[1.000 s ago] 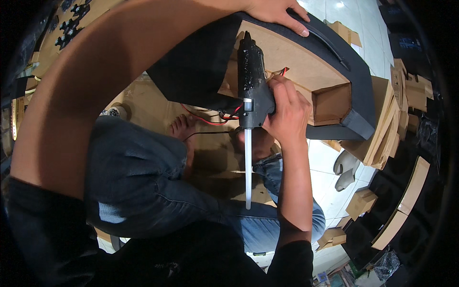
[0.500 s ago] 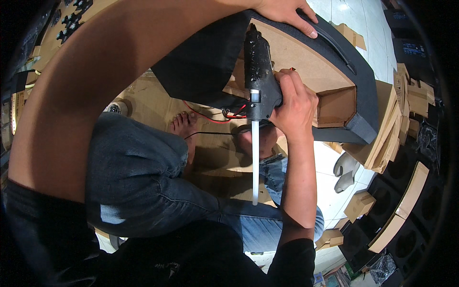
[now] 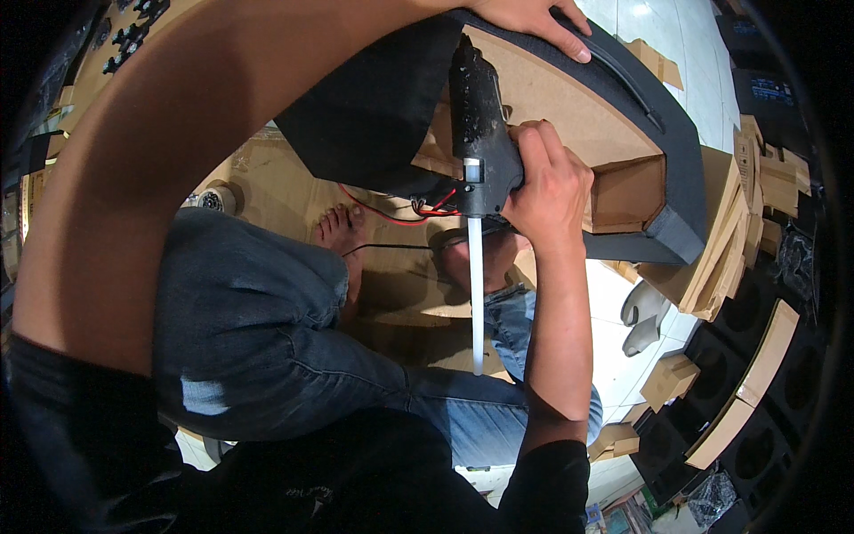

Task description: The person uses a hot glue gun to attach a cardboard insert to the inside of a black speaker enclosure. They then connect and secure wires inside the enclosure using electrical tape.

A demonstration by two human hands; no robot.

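My right hand (image 3: 551, 182) is wrapped round the handle of a black glue gun (image 3: 480, 133), its nozzle pointing to the top of the view. A long white glue stick (image 3: 476, 294) sticks out of its back end. The gun is over the opening of a black-covered wooden speaker cabinet (image 3: 680, 182), whose bare brown inside shows. I cannot tell whether the nozzle touches the wood. My left arm reaches across the upper left, and my left hand (image 3: 529, 20) lies on the cabinet's far rim beside a black strap handle (image 3: 618, 76), fingers spread. Its other fingers are partly out of view.
Red and black wires (image 3: 427, 209) hang below the cabinet near my bare feet (image 3: 341, 230), on a cardboard sheet (image 3: 276, 182). Folded cardboard (image 3: 716, 240) leans to the right. Grey slippers (image 3: 642, 319) lie on white tiles. Black speaker boxes (image 3: 756, 454) line the far right.
My right hand and the glue gun have shifted very slightly upward in the view. The cabinet and my left hand have moved up a little too.
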